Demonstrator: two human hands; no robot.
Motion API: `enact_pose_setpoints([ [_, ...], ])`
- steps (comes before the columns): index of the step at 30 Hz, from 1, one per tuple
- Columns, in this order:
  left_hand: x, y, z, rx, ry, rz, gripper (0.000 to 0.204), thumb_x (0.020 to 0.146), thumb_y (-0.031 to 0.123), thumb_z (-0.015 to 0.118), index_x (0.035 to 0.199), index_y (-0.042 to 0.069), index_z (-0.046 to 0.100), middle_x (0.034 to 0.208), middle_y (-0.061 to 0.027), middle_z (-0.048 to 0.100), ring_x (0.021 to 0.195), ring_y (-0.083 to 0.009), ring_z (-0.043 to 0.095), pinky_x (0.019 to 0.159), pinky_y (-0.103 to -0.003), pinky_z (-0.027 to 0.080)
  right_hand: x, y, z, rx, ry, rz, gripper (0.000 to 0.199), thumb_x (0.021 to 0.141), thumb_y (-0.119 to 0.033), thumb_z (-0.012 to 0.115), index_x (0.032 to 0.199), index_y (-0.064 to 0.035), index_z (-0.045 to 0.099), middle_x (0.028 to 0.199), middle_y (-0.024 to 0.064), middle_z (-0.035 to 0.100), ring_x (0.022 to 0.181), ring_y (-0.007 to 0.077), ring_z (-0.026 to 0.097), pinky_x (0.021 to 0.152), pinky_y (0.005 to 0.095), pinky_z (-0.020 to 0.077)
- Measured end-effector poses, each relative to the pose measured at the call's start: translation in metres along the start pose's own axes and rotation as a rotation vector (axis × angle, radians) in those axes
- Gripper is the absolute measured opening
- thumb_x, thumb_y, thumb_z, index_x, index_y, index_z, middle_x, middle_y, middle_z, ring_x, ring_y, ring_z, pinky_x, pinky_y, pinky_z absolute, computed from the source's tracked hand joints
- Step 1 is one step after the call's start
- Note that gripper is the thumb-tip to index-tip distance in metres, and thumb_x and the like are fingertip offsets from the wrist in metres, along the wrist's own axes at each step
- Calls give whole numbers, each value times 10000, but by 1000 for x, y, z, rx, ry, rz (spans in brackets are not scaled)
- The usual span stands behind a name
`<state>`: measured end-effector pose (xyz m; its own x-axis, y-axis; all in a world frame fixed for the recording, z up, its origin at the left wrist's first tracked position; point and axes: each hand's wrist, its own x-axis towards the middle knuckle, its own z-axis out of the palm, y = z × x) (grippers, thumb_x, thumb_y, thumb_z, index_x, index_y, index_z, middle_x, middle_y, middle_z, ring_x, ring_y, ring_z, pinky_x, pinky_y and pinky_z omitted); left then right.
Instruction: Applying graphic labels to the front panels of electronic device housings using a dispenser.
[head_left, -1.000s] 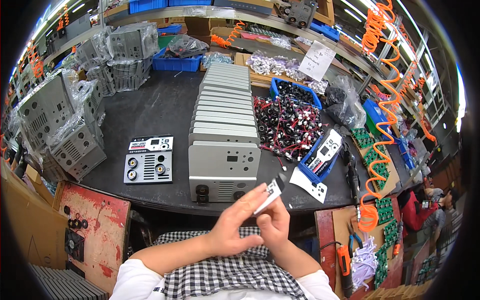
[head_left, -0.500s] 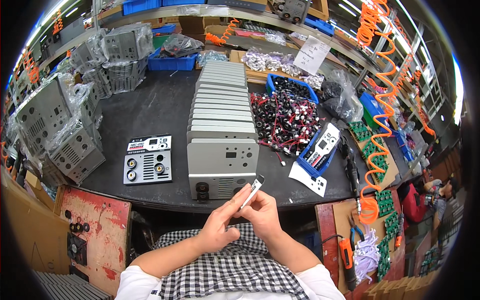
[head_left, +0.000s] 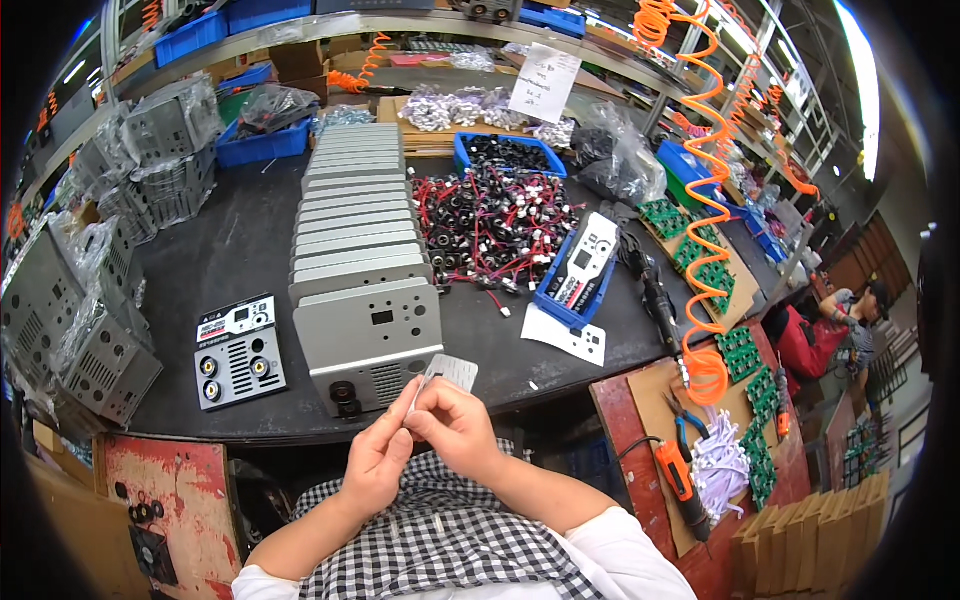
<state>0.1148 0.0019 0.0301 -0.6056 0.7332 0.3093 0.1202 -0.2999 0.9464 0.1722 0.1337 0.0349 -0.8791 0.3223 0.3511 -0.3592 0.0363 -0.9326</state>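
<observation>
My left hand (head_left: 378,462) and my right hand (head_left: 455,428) meet just in front of the table edge, both pinching a small thin grey label sheet (head_left: 448,373) held up between the fingertips. Right behind it stands a row of several grey metal front panels (head_left: 362,260), the nearest one with cut-outs and a black socket. A finished black-and-white faced panel (head_left: 238,351) lies flat to the left of the row.
A heap of red-and-black wired sockets (head_left: 495,222) and a blue bin (head_left: 508,152) lie behind right. A blue tray of labels (head_left: 580,268), green circuit boards (head_left: 700,250), an orange coiled air hose (head_left: 705,200) and an orange screwdriver (head_left: 680,482) are at right. Bagged grey housings (head_left: 70,320) stack at left.
My hands have moved slightly left and lower with the label sheet, which has turned from edge-on to showing its flat grey face.
</observation>
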Motion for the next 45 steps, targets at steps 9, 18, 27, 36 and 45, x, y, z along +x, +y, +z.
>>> enact_pose_setpoints([
  [9, 30, 9, -51, -427, 677, 47, 113, 967, 134, 453, 893, 65, 503, 859, -53, 618, 748, -110, 604, 514, -244, 508, 9, 16, -92, -763, 298, -145, 101, 832, -25, 546, 740, -3, 509, 689, 147, 538, 597, 264, 568, 535, 339, 449],
  [18, 16, 24, -45, -395, 638, 268, 123, 991, 175, 407, 1012, 67, 464, 1081, -82, 577, 941, -165, 599, 710, -319, 570, -42, 60, -253, -1074, 650, 388, 252, 784, -4, 498, 964, -31, 672, 814, 181, 639, 731, 283, 626, 703, 368, 491],
  [27, 6, 46, -18, 126, 465, 622, 151, 973, 202, 439, 949, 53, 449, 1193, -203, 459, 1081, -287, 539, 869, -370, 515, -17, 41, -250, -1391, 683, 381, 347, 765, -171, 655, 1097, -89, 596, 1120, 180, 512, 965, 386, 584, 843, 430, 475],
  [36, 5, 10, -13, 645, 303, 904, 269, 725, 160, 788, 914, 81, 614, 1206, -177, 418, 1109, -376, 503, 901, -446, 464, 2, -39, -12, -136, -18, -268, 158, 666, -26, 761, 776, -4, 650, 812, 75, 646, 789, 214, 610, 719, 315, 474],
  [45, -4, 17, -58, 867, 761, 522, 356, 694, 201, 798, 963, 56, 616, 1082, -121, 491, 891, -239, 516, 686, -309, 449, 18, -10, -14, -423, 22, -305, 84, 723, 19, 693, 790, -1, 647, 823, 101, 643, 765, 213, 613, 705, 295, 479],
])
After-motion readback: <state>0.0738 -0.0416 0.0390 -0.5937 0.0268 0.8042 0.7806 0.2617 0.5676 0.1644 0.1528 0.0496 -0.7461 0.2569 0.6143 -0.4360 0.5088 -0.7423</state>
